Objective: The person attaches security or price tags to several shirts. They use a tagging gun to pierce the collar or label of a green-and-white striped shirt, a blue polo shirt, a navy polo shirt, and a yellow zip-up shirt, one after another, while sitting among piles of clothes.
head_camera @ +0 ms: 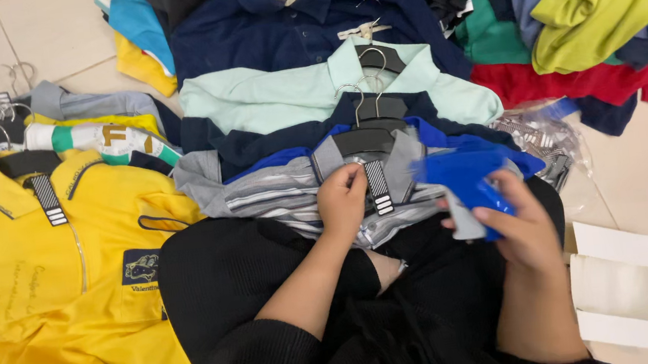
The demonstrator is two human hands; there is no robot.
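Pinching the collar of the grey striped polo shirt on its black hanger, the left hand steadies the fabric on the lap. The right hand grips a blue tagging gun, tip close to those fingertips; a slip could prick them or snag the knit.

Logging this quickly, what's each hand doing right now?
Left hand: fingers pinched on the collar of the grey striped polo shirt.
Right hand: closed around a blue tagging gun.
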